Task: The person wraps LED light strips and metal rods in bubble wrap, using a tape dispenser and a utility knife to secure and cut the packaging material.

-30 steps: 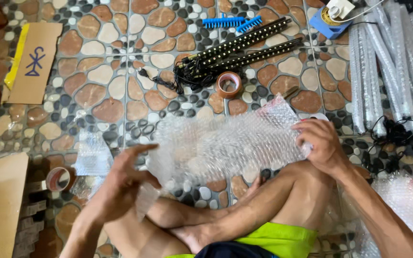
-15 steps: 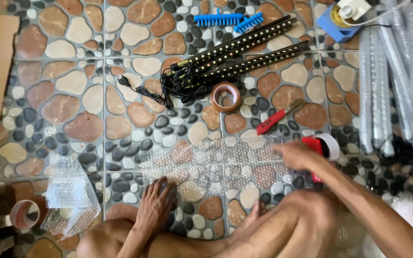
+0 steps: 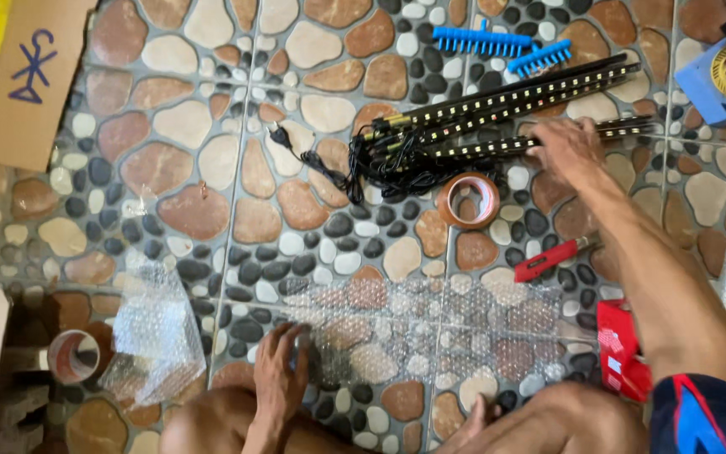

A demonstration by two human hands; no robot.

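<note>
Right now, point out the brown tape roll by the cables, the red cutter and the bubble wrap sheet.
brown tape roll (image 3: 468, 200): head view, on its upper rim.
red cutter (image 3: 550, 260): head view, middle of its red handle.
bubble wrap sheet (image 3: 439, 332): head view, centre of the flat sheet.

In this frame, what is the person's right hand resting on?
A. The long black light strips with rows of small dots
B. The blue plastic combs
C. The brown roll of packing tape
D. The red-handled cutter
A: the right hand lies on the long black light strips, while the brown roll of packing tape sits apart below it and the left hand presses the clear bubble wrap sheet.
</note>
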